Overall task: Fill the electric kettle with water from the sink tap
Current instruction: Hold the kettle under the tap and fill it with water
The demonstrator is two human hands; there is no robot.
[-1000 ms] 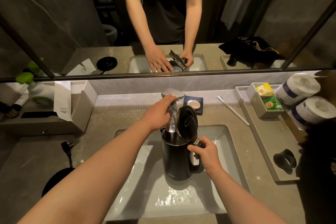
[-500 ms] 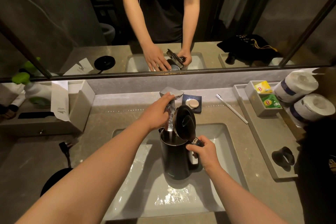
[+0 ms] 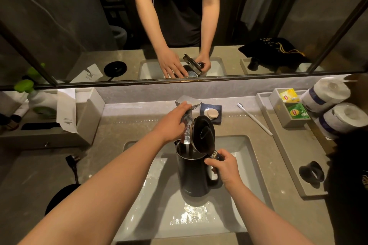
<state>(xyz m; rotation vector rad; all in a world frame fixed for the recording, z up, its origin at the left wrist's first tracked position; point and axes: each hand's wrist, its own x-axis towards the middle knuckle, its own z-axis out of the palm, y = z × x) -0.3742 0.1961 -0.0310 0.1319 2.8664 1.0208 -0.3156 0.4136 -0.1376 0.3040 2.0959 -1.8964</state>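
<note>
I see the white rectangular sink basin (image 3: 235,201) with the tall black electric kettle (image 3: 191,175) upright near its back edge, mouth directly under the chrome tap (image 3: 188,103). My right hand (image 3: 225,169) is wrapped around the handle. My left hand (image 3: 171,123), nearer the tap, curls its fingers on the lever, so I judge closing falls to it.

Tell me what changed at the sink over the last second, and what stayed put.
Almost nothing moved. The left hand stays on the tap, the right hand keeps its grip on the handle of the kettle, and the lid stays tipped open. Water keeps running into the kettle, which stands in the sink. The whole view shifted only slightly, so that is the camera, not the objects.
</note>
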